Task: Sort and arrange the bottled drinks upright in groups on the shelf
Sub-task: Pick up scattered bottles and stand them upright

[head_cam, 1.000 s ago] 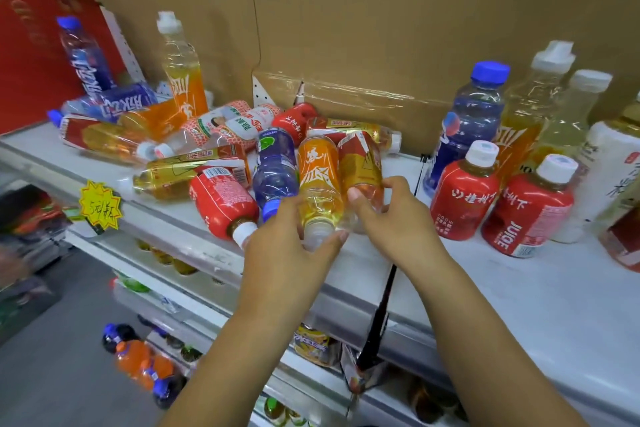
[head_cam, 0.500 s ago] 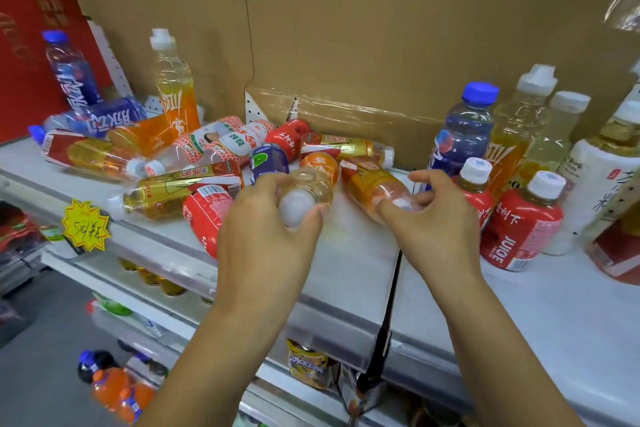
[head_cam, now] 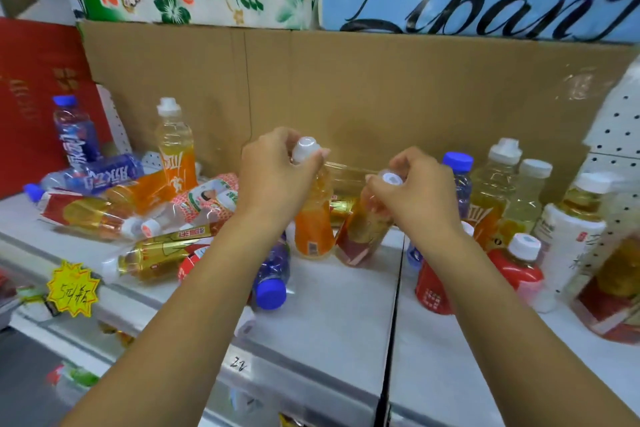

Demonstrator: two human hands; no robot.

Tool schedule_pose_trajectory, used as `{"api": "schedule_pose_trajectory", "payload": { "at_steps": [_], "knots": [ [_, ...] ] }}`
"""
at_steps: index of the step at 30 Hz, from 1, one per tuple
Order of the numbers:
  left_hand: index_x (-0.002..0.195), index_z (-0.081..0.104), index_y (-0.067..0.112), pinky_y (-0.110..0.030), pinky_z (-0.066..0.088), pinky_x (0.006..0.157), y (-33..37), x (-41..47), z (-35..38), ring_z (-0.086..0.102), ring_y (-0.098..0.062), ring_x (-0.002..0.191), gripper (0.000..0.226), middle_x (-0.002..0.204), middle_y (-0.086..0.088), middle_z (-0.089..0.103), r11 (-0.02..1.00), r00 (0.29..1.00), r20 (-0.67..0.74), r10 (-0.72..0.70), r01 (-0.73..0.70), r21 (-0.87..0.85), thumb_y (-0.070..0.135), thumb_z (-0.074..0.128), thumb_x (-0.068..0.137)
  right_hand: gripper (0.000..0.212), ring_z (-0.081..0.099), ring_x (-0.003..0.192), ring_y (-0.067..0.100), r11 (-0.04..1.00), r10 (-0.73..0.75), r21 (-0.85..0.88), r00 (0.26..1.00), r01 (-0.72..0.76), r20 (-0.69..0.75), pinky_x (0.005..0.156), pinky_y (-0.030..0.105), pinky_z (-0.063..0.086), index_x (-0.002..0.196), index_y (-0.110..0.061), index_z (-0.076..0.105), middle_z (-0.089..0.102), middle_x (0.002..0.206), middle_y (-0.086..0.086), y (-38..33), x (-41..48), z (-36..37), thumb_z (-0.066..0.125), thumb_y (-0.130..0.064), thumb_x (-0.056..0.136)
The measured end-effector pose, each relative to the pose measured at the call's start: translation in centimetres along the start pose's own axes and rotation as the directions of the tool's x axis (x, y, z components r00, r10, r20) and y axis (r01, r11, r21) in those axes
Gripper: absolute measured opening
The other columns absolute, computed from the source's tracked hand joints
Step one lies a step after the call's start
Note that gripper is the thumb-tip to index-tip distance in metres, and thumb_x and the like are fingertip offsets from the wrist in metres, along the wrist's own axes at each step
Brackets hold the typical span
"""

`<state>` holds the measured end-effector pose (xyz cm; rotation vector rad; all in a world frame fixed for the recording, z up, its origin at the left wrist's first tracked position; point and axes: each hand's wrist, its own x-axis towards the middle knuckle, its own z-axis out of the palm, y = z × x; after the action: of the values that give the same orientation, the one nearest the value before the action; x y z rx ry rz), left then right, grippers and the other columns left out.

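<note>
— So, what is lying nearest the camera?

— A blue-capped bottle (head_cam: pixel 272 274) is lying on its side on the shelf (head_cam: pixel 346 315), low in the middle of the frame, with its cap pointing at the front edge.

— And the hands?

— Just beyond it, the left hand (head_cam: pixel 273 177) is curling its fingers round the neck of an orange bottle (head_cam: pixel 313 229), under the white cap. The right hand (head_cam: pixel 415 191) is pinching the top of a red-and-gold bottle (head_cam: pixel 362 229). Both bottles are leaning at centre frame, their bases at the shelf or just off it; I cannot tell which.

— How should they be going down?

— I am thinking bases flat first, then letting go, since gripping so high is giving little control over a tilt. The orange one is probably belonging beside the tall yellow bottle (head_cam: pixel 491 184) standing at middle right. Farthest back, the cardboard (head_cam: pixel 381 90) is walling the shelf, so squaring the rows against it seems wise.
</note>
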<state>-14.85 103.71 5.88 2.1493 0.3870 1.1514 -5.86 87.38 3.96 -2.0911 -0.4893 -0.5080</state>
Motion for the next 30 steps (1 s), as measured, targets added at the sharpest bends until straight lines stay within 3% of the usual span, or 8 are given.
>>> {"api": "schedule_pose_trajectory", "payload": {
  "at_steps": [3, 6, 11, 14, 19, 24, 27, 30],
  "knots": [
    [0.103, 0.07, 0.013, -0.025, 0.045, 0.065, -0.8, 2.4, 1.4, 0.059, -0.01, 0.077, 0.037, 0.088, 0.004, 0.066, 0.999, 0.999, 0.05, 0.004, -0.003, -0.033, 0.046, 0.073, 0.086, 0.031, 0.066, 0.081, 0.027, 0.997, -0.033, -0.074, 0.998, 0.037, 0.056, 0.07, 0.046, 0.058, 0.087, -0.023, 0.063, 0.069, 0.081, 0.002, -0.1, 2.3, 1.4, 0.071, -0.05, 0.075],
    [0.116, 0.069, 0.016, -0.023, 0.043, 0.068, -1.6, 3.7, 2.3, 0.058, -0.01, 0.083, 0.039, 0.094, 0.007, 0.065, 0.997, 0.993, 0.115, -0.017, 0.024, -0.067, 0.044, 0.071, 0.089, 0.039, 0.064, 0.089, 0.022, 0.987, -0.052, -0.147, 0.992, 0.068, 0.116, 0.077, 0.043, 0.057, 0.097, -0.027, 0.066, 0.068, 0.089, 0.002, 0.0, 3.4, 2.4, 0.066, -0.062, 0.078],
    [0.145, 0.052, 0.025, -0.019, 0.044, 0.081, -3.4, 3.6, 2.5, 0.061, -0.008, 0.105, 0.051, 0.121, 0.008, 0.068, 0.991, 0.948, 0.316, 0.026, 0.016, -0.129, 0.031, 0.064, 0.097, 0.039, 0.049, 0.115, 0.023, 0.981, -0.089, -0.156, 0.978, 0.119, 0.186, 0.093, 0.039, 0.047, 0.127, -0.02, 0.064, 0.063, 0.111, 0.006, 0.1, 2.6, 2.8, 0.062, -0.044, 0.096],
    [0.149, 0.046, 0.025, -0.019, 0.039, 0.097, -4.2, 2.8, 1.2, 0.053, 0.001, 0.117, 0.053, 0.133, 0.013, 0.06, 0.985, 0.928, 0.371, 0.039, 0.027, -0.17, 0.028, 0.062, 0.098, 0.045, 0.044, 0.124, 0.022, 0.976, -0.117, -0.169, 0.983, 0.14, 0.138, 0.098, 0.034, 0.038, 0.136, -0.02, 0.058, 0.06, 0.13, 0.004, 0.0, 1.2, 2.8, 0.058, -0.043, 0.098],
    [0.139, 0.058, 0.025, -0.022, 0.044, 0.1, -6.6, 0.5, -2.4, 0.057, 0.001, 0.12, 0.045, 0.131, 0.014, 0.064, 0.985, 0.931, 0.364, 0.013, 0.05, -0.163, 0.034, 0.064, 0.095, 0.029, 0.051, 0.114, 0.017, 0.992, -0.128, -0.014, 0.991, 0.127, -0.044, 0.095, 0.038, 0.049, 0.118, -0.023, 0.061, 0.057, 0.118, -0.004, -1.6, -3.3, 3.1, 0.063, -0.04, 0.095],
    [0.105, 0.076, 0.03, -0.022, 0.055, 0.088, -9.2, -2.9, -6.9, 0.067, 0.002, 0.098, 0.016, 0.103, 0.019, 0.074, 0.977, 0.941, 0.337, -0.029, 0.097, -0.188, 0.029, 0.072, 0.089, 0.024, 0.06, 0.097, 0.007, 0.992, -0.023, 0.122, 0.988, 0.005, 0.151, 0.084, 0.031, 0.056, 0.11, -0.03, 0.061, 0.063, 0.108, -0.011, -3.1, -7.5, 5.2, 0.066, -0.046, 0.092],
    [0.098, 0.078, 0.032, -0.024, 0.053, 0.089, -11.6, -5.0, -9.1, 0.067, 0.003, 0.098, 0.019, 0.098, 0.021, 0.074, 0.983, 0.937, 0.347, -0.039, 0.099, -0.155, 0.037, 0.075, 0.08, 0.028, 0.059, 0.096, 0.004, 0.986, 0.08, 0.115, 0.949, -0.12, 0.305, 0.077, 0.02, 0.048, 0.113, -0.031, 0.06, 0.064, 0.109, -0.012, -3.5, -9.4, 6.9, 0.066, -0.048, 0.091],
    [0.102, 0.078, 0.034, -0.029, 0.048, 0.098, -13.5, -6.2, -10.5, 0.062, 0.0, 0.11, 0.033, 0.108, 0.019, 0.071, 0.991, 0.93, 0.367, -0.025, 0.072, -0.113, 0.049, 0.072, 0.073, 0.038, 0.06, 0.097, 0.008, 0.976, 0.163, 0.078, 0.918, -0.204, 0.362, 0.074, 0.022, 0.046, 0.119, -0.027, 0.059, 0.063, 0.114, -0.009, -3.6, -10.9, 8.7, 0.066, -0.051, 0.09]
  ]
}}
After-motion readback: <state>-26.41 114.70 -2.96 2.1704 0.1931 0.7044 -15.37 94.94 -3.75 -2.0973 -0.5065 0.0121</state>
